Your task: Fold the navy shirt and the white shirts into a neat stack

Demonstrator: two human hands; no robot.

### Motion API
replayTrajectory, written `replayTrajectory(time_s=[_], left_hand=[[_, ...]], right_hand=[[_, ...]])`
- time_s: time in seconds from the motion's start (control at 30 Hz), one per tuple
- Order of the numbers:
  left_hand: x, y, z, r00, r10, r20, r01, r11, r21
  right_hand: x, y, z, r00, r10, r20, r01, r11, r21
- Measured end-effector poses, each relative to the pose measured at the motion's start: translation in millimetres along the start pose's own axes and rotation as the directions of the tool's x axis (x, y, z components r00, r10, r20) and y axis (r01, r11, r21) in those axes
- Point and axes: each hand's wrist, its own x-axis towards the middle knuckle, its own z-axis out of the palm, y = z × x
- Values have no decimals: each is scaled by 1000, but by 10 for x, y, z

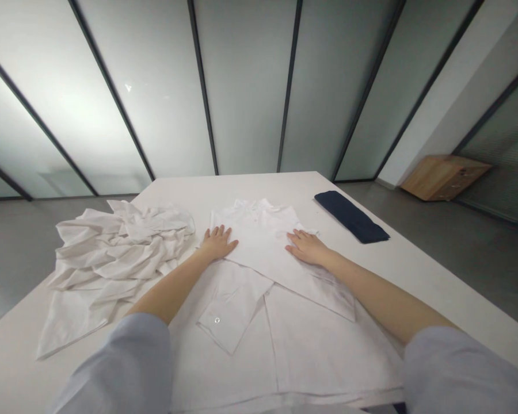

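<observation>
A white shirt (259, 230) lies spread on the white table (414, 270) in front of me, its collar at the far end and a cuffed sleeve folded across the body near me. My left hand (217, 242) rests flat on the shirt's left side, fingers stretched out. My right hand (305, 246) lies flat on the shirt's right side, fingers also extended. Neither hand holds anything; both press on the fabric.
A crumpled pile of white garments (116, 253) sits on the table's left side. A folded dark navy cloth (351, 217) lies at the far right of the table. Frosted glass walls stand behind, and a low wooden cabinet (444, 175) stands on the floor at right.
</observation>
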Motion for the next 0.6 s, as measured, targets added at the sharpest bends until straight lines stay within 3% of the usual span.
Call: replayTrajectory(time_s=[0.1,0.2,0.3,0.4,0.6], left_hand=[[-60,0,-65,998,55,36,-56,998,7],[19,-60,-238,993,94,74,-90,994,-54],[252,-120,-428,998,53,-41,-58,989,-136],[549,-100,-501,991,-57,-123,32,979,-200],[965,61,-301,975,-198,-105,166,953,-255]], right_hand=[[-54,-22,-157,995,-11,103,16,999,-47],[61,36,-384,978,19,206,-13,999,-32],[377,114,-589,995,55,83,-58,998,33],[797,117,-665,994,85,-67,-77,991,110],[1385,-77,-453,973,218,-74,-198,957,213]])
